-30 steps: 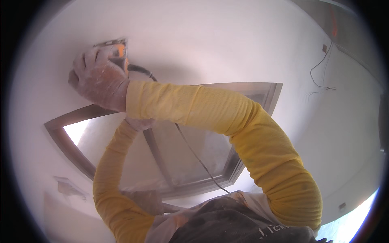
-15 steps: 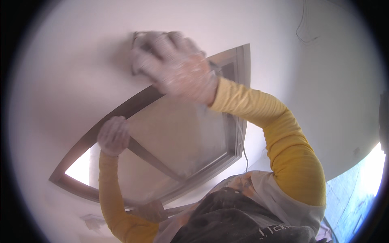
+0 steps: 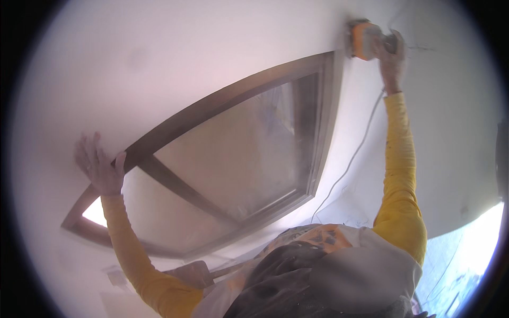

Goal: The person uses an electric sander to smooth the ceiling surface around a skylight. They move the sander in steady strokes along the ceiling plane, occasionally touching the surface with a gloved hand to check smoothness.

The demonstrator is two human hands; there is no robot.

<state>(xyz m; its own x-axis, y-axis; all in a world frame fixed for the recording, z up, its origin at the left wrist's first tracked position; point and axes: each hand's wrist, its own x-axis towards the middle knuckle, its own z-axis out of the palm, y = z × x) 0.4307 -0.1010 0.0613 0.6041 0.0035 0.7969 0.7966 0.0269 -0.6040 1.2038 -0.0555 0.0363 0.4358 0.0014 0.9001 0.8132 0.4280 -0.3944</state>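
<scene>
High up at the right, my right hand [image 3: 391,63] grips an orange and dark electric sander [image 3: 365,40], with its pad side to the white wall [image 3: 212,47] beyond the window's upper right corner. A grey power cord [image 3: 349,165] runs from near that hand toward my body. On the left, my left hand [image 3: 104,165] has its fingers spread over the wall and the edge of the brown window frame [image 3: 207,110]. It holds nothing. Dust whitens the fingers of my left hand, and the sander is slightly blurred.
Glass panes [image 3: 233,153] fill the frame, split by a slanting brown bar [image 3: 185,185]. Thin loose wires [image 3: 421,49] stick out of the wall near the sander. Below the window is a brown flat-bladed tool [image 3: 192,273] with a handle. Bright light enters at the lower right.
My right hand has swung from above the window's middle to the far upper right, where the sander now shows clearly. My left hand has shifted left and up, its fingers spreading.
</scene>
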